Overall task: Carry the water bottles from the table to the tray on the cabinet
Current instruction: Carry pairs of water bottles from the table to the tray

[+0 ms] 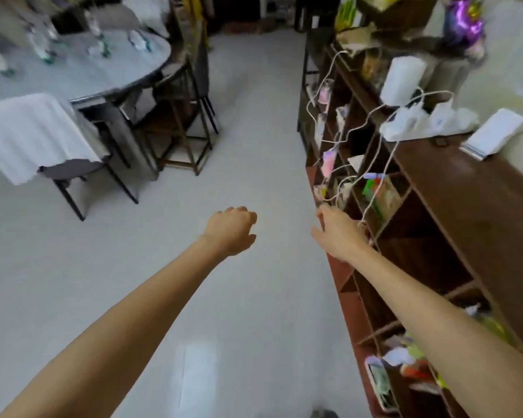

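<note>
Water bottles (95,40) stand blurred on the far surface (82,76); my left hand (233,230) and right hand (337,233) hang loosely curled, holding nothing.

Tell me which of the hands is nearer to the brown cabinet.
Right. The right hand hangs just in front of the brown cabinet shelves, by the white cords. The left hand is over open floor, farther left.

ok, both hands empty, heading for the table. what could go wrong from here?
1. White cables dangle off the cabinet close beside the right hand; a swing could snag them.
2. Water bottles stand close together on the table; a grab may topple neighbours.
3. The towel-draped chair narrows the approach.
</note>
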`<state>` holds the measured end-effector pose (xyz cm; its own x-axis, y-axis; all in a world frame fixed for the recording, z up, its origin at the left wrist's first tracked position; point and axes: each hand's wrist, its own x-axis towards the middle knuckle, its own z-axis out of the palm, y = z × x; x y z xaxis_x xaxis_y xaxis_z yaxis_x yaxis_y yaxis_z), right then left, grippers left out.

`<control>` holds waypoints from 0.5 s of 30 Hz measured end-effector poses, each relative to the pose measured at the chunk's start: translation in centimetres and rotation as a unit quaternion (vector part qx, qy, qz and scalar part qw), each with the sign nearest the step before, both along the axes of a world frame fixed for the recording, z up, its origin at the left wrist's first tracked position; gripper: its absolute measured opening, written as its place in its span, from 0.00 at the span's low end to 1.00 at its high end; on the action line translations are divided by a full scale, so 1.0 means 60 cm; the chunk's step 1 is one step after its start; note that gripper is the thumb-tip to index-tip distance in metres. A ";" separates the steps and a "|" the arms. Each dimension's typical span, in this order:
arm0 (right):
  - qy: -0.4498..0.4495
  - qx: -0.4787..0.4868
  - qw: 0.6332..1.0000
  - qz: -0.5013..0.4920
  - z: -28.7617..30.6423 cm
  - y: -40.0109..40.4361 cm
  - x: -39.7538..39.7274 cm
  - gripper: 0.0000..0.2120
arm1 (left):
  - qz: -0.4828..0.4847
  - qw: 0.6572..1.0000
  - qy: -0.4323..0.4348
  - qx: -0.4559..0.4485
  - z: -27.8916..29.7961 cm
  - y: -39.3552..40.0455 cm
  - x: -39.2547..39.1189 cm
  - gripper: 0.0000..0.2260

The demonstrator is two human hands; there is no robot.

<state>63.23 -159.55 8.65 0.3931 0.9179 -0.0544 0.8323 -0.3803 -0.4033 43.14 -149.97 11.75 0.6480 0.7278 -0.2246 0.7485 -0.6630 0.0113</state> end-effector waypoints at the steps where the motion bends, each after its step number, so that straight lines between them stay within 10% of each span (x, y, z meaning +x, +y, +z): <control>1: -0.007 -0.004 1.000 0.023 -0.002 0.049 -0.012 0.16 | 0.014 1.000 0.003 0.000 -0.003 0.037 -0.018 0.17; 15: -0.036 -0.089 0.969 0.226 -0.016 0.734 -0.044 0.12 | 0.220 0.974 -0.024 -0.039 -0.002 0.589 -0.108 0.19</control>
<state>60.62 -115.51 7.69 -0.0385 0.9761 -0.2141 0.9539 -0.0280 -0.2988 36.68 -114.63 11.64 0.2876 0.9196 -0.2675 0.9577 -0.2729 0.0912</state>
